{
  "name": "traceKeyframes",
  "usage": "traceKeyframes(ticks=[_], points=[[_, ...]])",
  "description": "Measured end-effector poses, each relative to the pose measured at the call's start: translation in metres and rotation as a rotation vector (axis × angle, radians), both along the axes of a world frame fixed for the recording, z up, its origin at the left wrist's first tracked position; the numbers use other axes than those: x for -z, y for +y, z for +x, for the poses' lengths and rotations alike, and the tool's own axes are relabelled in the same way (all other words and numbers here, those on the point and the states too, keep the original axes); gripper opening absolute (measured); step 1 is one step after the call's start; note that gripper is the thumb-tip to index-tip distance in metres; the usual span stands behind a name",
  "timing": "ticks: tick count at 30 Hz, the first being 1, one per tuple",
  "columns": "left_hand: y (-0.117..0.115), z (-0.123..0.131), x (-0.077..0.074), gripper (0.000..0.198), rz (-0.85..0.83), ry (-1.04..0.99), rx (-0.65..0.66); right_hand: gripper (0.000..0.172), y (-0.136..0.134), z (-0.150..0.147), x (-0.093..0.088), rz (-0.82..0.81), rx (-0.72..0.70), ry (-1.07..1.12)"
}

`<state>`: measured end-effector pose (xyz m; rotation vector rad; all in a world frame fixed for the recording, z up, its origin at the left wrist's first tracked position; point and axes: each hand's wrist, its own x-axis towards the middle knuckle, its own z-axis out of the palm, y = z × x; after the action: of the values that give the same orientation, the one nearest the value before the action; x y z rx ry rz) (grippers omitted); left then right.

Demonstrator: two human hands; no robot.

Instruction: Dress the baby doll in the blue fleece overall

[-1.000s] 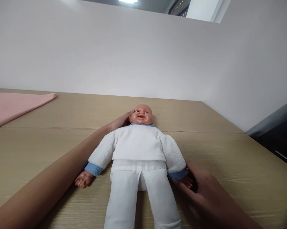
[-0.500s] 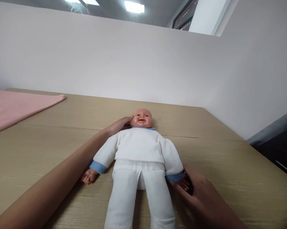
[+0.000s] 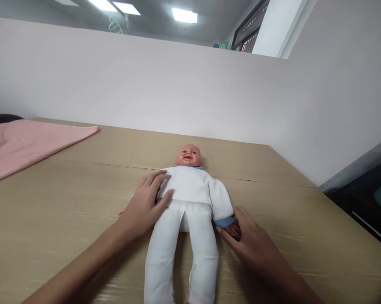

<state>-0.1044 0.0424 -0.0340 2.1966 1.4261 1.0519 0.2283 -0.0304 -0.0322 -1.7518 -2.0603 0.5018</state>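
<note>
A baby doll [image 3: 190, 185] in a white fleece top with blue trim and white trousers lies face up on the table, head away from me. My left hand [image 3: 146, 200] rests with fingers apart over the side of its top and the arm at my left, hiding most of that arm. Around the blue cuff [image 3: 224, 221] of the other sleeve curves my right hand [image 3: 249, 236], thumb on the near side and fingers on the outer side. The doll's small hand [image 3: 232, 229] shows between them.
A pink cloth [image 3: 35, 141] lies at the left of the wooden table [image 3: 292, 219], with something black [image 3: 3, 119] behind it. A pale partition wall [image 3: 178, 84] rises beyond the table's far edge. Dark, shiny furniture [image 3: 361, 207] stands at the right.
My left hand has moved from beside the doll's head down to its chest and arm. My right hand stays at the cuff. The camera view has tilted slightly up.
</note>
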Motion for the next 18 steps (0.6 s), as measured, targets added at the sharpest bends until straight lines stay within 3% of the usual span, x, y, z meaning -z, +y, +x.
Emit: traceKeyframes(ticks=[2, 4, 7, 10, 14, 16, 18], points=[[-0.036, -0.003, 0.008, 0.055, -0.062, -0.007, -0.010, 0.047, -0.001, 0.001, 0.006, 0.091, 0.015, -0.050], [-0.067, -0.007, 0.016, 0.068, -0.126, -0.012, 0.008, 0.070, -0.003, 0.003, 0.015, 0.215, 0.013, -0.087], [-0.098, -0.014, 0.024, 0.092, -0.176, 0.006, 0.043, 0.094, -0.009, 0.007, 0.028, 0.322, -0.005, -0.124], [-0.115, -0.018, 0.028, 0.094, -0.215, 0.001, 0.037, 0.093, -0.025, 0.008, 0.034, 0.355, 0.000, -0.145], [-0.138, -0.026, 0.043, 0.106, -0.232, -0.051, 0.050, 0.072, -0.070, -0.001, 0.029, 0.370, 0.057, -0.113], [-0.154, -0.029, 0.056, 0.120, -0.213, -0.068, 0.076, 0.067, -0.097, -0.008, 0.028, 0.337, 0.006, -0.069], [-0.170, -0.030, 0.066, 0.123, -0.212, -0.114, 0.084, 0.074, -0.121, -0.017, 0.032, 0.333, -0.092, -0.051]])
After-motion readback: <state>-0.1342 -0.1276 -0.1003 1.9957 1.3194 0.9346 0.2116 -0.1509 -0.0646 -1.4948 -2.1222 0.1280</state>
